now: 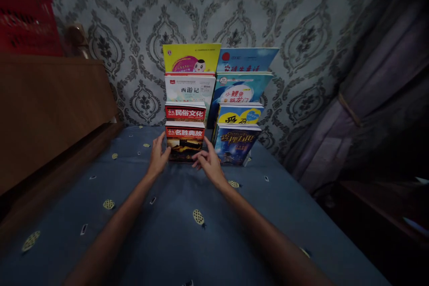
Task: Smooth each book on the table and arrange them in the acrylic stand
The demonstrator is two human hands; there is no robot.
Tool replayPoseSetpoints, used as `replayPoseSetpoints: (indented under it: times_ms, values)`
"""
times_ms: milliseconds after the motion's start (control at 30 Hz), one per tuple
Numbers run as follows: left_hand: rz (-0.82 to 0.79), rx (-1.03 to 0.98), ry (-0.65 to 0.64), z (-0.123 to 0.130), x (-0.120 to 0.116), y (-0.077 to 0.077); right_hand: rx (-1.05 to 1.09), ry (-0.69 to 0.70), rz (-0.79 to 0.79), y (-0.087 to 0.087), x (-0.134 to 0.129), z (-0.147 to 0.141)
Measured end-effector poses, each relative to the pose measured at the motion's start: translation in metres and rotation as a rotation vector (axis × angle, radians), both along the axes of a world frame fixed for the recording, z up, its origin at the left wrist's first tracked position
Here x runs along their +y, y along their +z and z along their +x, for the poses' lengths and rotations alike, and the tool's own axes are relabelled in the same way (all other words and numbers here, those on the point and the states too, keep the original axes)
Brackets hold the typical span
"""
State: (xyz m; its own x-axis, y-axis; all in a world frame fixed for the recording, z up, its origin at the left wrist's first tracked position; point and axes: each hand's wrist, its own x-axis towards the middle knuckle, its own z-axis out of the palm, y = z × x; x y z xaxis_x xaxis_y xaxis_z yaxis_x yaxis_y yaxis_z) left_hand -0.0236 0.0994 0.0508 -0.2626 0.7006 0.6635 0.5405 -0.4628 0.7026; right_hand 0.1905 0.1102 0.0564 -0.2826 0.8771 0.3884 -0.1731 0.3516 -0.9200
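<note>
Two rows of upright books stand on a blue bed sheet. At the front of the left row is a red-topped book (185, 145) with a dark, golden picture on its cover. My left hand (157, 157) is at this book's left edge, fingers stretched up along its side and thumb by the cover. On the other side, my right hand (210, 163) has its index finger up at the right edge, the other fingers apart and slightly bent before the cover. Behind stand another red book (185, 113), a white book (190, 89) and a yellow book (191, 53).
Right of my hands, the second row has a dark blue book (236, 145), a yellow-and-blue one (239, 115) and two blue books behind. Patterned wallpaper (234, 9) rises at the back. A wooden cabinet (53, 116) with a red basket (28, 18) stands left; a curtain (362, 80) hangs right.
</note>
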Motion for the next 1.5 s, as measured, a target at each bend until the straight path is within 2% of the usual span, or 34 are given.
replayPoseSetpoints:
  times_ms: [133, 233, 433, 600, 933, 1233, 1500]
  values:
    - [0.016, -0.056, -0.011, 0.003, 0.006, 0.021, 0.045, 0.012, -0.012, 0.021, 0.0, -0.004]
    - [0.031, -0.124, -0.044, 0.009, 0.008, 0.027, 0.065, 0.018, -0.051, 0.028, 0.001, -0.009]
    - [0.065, -0.189, -0.07, 0.017, 0.01, 0.026, 0.082, 0.011, -0.048, 0.025, 0.002, -0.017]
    - [0.043, -0.144, -0.084, 0.012, 0.011, 0.026, 0.07, 0.008, -0.05, 0.023, 0.003, -0.015]
    - [0.095, -0.115, -0.077, 0.005, 0.02, 0.031, 0.106, 0.023, -0.097, 0.033, 0.012, -0.015]
    - [0.12, -0.133, -0.093, 0.005, 0.02, 0.035, 0.096, 0.021, -0.061, 0.027, 0.015, -0.016]
    - [0.129, -0.217, -0.146, 0.011, 0.017, 0.035, 0.114, 0.027, -0.068, 0.028, 0.013, -0.017]
